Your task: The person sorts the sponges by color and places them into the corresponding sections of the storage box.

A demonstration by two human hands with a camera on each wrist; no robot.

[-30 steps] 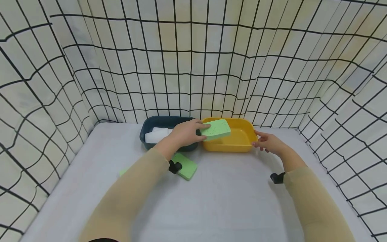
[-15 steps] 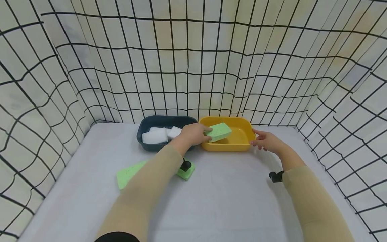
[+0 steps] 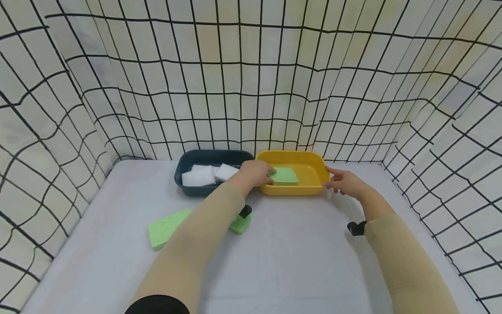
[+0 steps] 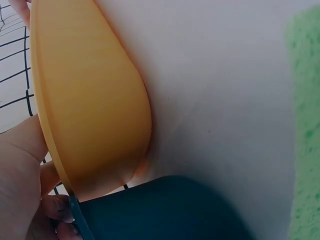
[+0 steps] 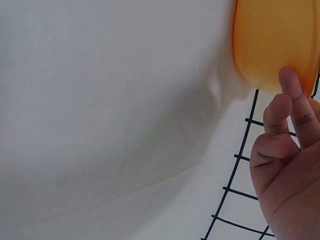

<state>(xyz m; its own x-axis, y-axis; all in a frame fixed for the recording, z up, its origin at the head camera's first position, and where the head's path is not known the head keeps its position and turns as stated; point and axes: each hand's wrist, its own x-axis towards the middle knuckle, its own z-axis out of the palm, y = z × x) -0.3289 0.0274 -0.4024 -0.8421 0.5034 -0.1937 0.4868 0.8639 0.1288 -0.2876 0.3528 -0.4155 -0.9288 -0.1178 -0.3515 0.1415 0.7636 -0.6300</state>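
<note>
My left hand [image 3: 256, 172] reaches over the near left rim of the yellow tray [image 3: 310, 190] and pinches the left end of a green sponge [image 3: 285, 175] lying low inside it. In the left wrist view this hand [image 4: 20, 170] overlaps the rims of both containers, and the held sponge is hidden. My right hand [image 3: 347, 183] holds the tray's right end, thumb and finger spread along its rim. The right wrist view shows one straight finger [image 5: 292, 82] against the tray's wall and other fingers curled.
A dark blue tray [image 3: 183, 190] with several white sponge-like blocks [image 3: 199, 176] stands against the yellow tray's left side. Two green sponges, one to the left [image 3: 166, 229] and one partly hidden [image 3: 240, 224], lie in front. Black netting [image 3: 251, 93] encloses the table.
My left hand has lowered the green sponge from above the yellow tray's left part into it, turning it flatter. The right hand stays at the tray's right end.
</note>
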